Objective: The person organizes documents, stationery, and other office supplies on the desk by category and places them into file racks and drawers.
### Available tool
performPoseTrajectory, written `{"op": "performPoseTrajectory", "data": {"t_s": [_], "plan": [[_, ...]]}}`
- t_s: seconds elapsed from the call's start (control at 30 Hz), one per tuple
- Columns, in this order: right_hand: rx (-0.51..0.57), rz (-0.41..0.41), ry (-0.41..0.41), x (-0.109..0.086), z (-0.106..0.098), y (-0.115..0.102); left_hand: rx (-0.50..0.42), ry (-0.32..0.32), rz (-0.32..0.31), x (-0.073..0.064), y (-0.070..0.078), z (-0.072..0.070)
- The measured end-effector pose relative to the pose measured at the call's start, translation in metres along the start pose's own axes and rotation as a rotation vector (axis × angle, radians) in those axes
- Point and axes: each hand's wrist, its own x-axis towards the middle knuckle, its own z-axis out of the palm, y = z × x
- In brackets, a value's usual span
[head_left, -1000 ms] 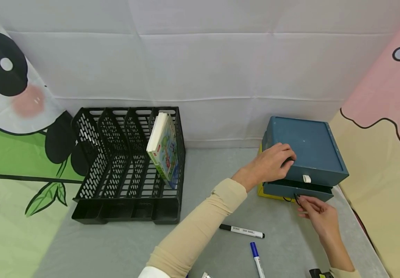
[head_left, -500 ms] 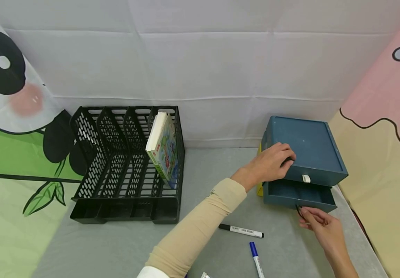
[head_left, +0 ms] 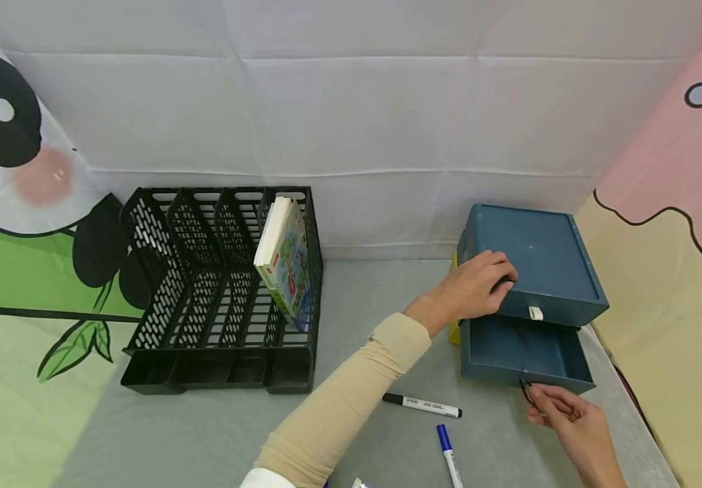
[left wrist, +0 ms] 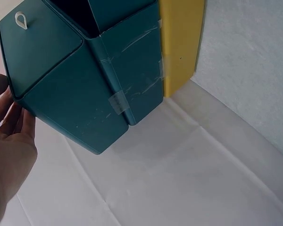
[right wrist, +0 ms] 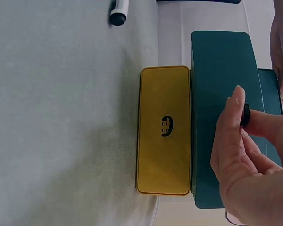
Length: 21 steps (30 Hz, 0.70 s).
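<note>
My right hand (head_left: 576, 420) pinches a black loop pull (right wrist: 245, 114) on the front of the dark teal middle drawer (head_left: 528, 349), between thumb and forefinger. That drawer sticks well out of the stacked drawer unit (head_left: 536, 251), and its inside shows bare. My left hand (head_left: 469, 288) rests on the unit's top near the front left corner, fingers bent; in the left wrist view its fingertips touch the top's edge. A dark spot shows between that thumb and the fingers; what it is, I cannot tell. The top drawer, with a white loop pull (left wrist: 20, 20), stays in.
The yellow bottom drawer (right wrist: 163, 132) is pushed in. On the grey table lie a black-capped marker (head_left: 424, 405) and a blue-capped marker (head_left: 448, 453). Farther left stands a black slotted file rack (head_left: 222, 369) with books (head_left: 286, 264) in its right compartment.
My right hand has moved toward me, drawing the middle drawer out from a narrow gap to a wide opening. My left hand has stayed on top of the unit.
</note>
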Motion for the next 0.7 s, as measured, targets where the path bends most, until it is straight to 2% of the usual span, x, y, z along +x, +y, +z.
{"op": "performPoseTrajectory", "data": {"t_s": [0.13,0.33,0.7], "plan": [[-0.012,0.031,0.01,-0.008,0.0,0.004,-0.004,0.001,0.006,0.0,0.0,0.0],[-0.052,0.036,0.006,-0.018,0.0,0.01,-0.009,0.008,0.009,-0.001,0.0,-0.001],[-0.005,0.071,0.004,-0.023,-0.001,0.018,-0.007,0.006,-0.002,-0.001,0.0,-0.001]]}}
